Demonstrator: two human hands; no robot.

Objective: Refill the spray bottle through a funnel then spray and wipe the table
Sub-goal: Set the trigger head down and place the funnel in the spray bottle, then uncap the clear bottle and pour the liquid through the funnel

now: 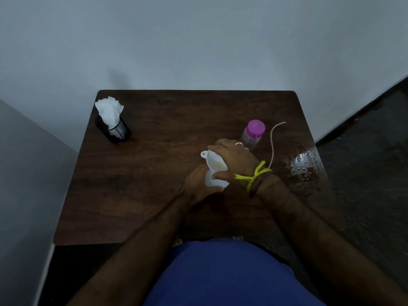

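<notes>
Both hands meet over the middle of the dark wooden table [154, 184]. The right hand [237, 161] is closed around the rim of a white plastic funnel [213, 163], fingers curled over its far side and thumb on the near side; the funnel's small hanging tab pokes out to the left. The left hand [198, 186] is wrapped around a white spray bottle [213, 183] directly beneath the funnel, so only a little of the bottle shows between the two hands. Whether the funnel's spout sits in the bottle's neck is hidden by the fingers. A yellow thread [254, 176] is tied round the right wrist.

Just beyond the right hand stands a clear water bottle with a purple cap [254, 132]. Beside it, a thin pale dip tube [273, 142] curves across the table. Near the right edge lies a wet patch of droplets [303, 165]. Well apart, at the far left corner, a black mesh cup [114, 131] holds white tissues [109, 111].
</notes>
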